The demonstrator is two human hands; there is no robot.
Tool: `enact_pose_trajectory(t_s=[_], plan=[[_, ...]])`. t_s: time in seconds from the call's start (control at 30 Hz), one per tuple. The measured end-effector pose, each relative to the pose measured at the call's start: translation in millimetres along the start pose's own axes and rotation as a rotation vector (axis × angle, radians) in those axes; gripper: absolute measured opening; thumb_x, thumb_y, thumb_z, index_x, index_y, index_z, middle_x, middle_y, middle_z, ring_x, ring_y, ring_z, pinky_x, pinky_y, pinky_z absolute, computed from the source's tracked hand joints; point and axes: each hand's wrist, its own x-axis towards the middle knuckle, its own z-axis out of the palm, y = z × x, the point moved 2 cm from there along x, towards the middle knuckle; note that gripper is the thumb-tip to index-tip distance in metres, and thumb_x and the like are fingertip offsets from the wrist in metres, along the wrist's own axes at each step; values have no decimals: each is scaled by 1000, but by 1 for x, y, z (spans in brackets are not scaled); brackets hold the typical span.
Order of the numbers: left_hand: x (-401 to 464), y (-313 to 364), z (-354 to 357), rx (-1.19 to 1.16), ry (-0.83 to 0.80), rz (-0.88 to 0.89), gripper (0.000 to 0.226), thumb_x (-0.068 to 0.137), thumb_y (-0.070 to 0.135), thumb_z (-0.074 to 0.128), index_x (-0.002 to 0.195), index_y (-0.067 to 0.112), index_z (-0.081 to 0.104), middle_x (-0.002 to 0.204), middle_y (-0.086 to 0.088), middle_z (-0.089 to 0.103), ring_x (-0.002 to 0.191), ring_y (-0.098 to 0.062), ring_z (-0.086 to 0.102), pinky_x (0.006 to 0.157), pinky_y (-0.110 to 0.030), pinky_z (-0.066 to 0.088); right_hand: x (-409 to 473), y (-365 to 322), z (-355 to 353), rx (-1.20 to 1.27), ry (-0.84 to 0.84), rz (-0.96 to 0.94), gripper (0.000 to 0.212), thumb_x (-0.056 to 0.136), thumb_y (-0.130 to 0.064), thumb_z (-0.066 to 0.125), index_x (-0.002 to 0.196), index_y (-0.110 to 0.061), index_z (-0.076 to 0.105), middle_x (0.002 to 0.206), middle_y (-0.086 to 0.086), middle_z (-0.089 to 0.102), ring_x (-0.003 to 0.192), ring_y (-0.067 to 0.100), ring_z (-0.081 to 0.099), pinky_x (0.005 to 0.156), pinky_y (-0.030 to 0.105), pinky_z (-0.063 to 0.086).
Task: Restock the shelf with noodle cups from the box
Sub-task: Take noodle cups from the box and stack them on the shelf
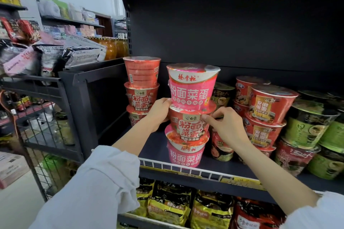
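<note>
A stack of three noodle cups stands near the front of the dark shelf (232,168). A pink cup (192,87) sits on top, a red cup (189,124) is in the middle, and another pink cup (184,154) is at the bottom. My left hand (160,111) holds the stack's left side where the top and middle cups meet. My right hand (226,126) grips the right side of the middle cup. Behind and to the left stands a second stack of three red cups (141,87). No box is in view.
Stacks of red cups (268,109) and green cups (310,128) fill the shelf to the right. A white wire rail (186,168) runs along the shelf's front edge. Noodle packets (169,204) lie on the shelf below. A black wire rack (46,117) with snack bags stands at the left.
</note>
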Motion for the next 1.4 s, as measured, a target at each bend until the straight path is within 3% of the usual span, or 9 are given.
enact_pose_trajectory(t_s=[0.1,0.17,0.23,0.33,0.6,0.83,1.03,1.2,1.4], plan=[[-3,17,-1,76,110,208,40,98,11,38,137,11,45,131,-2,55,121,-17,51,94,-26,43,10,-2,-6,43,-50,22,50,75,-41,74,108,-16,45,112,1,48,100,15,52,72,17,42],[-6,24,0,7,35,247,40,96,10,41,135,11,43,120,1,58,109,-11,57,81,-18,46,17,-7,-9,132,-132,41,75,74,-45,73,132,-19,33,133,4,38,124,18,42,93,24,38],[-6,25,0,-54,-60,237,43,95,12,49,137,14,38,118,4,56,97,-1,57,70,-13,49,26,-15,-10,245,-198,48,91,75,-45,72,145,-22,19,147,2,32,131,16,38,96,25,36],[-5,25,-2,3,-65,261,61,88,21,64,141,17,34,128,6,50,104,0,52,65,-8,50,39,-23,-7,318,-224,3,87,79,-36,71,146,-21,19,142,0,43,118,9,48,83,15,44],[5,23,-6,68,-2,330,79,77,29,75,142,21,31,143,2,44,129,-15,45,99,-31,43,59,-7,6,337,-165,-38,85,79,-34,72,147,-23,22,141,0,47,124,18,51,100,45,47],[36,30,6,138,-22,249,80,83,28,69,147,17,23,146,-1,41,132,-17,43,90,-23,41,88,-5,15,224,-142,-30,81,87,-27,65,150,-19,15,144,3,44,129,22,47,103,40,43],[69,34,10,299,158,215,98,78,36,73,150,15,10,147,-13,36,130,-29,43,105,-43,41,117,-2,24,113,-34,-16,87,86,-20,66,151,-20,7,139,13,43,122,27,51,99,33,42],[88,48,16,398,254,290,77,82,25,72,143,11,26,127,-14,57,113,-28,58,86,-32,48,133,-13,27,45,-26,-45,83,92,-19,58,150,-29,-1,138,16,30,117,29,51,89,30,43],[103,56,20,446,236,195,65,86,26,66,140,13,33,128,-13,57,113,-29,57,92,-38,50,151,-17,33,-62,-115,73,86,96,-17,49,148,-20,-20,139,22,38,120,34,48,97,40,41]])
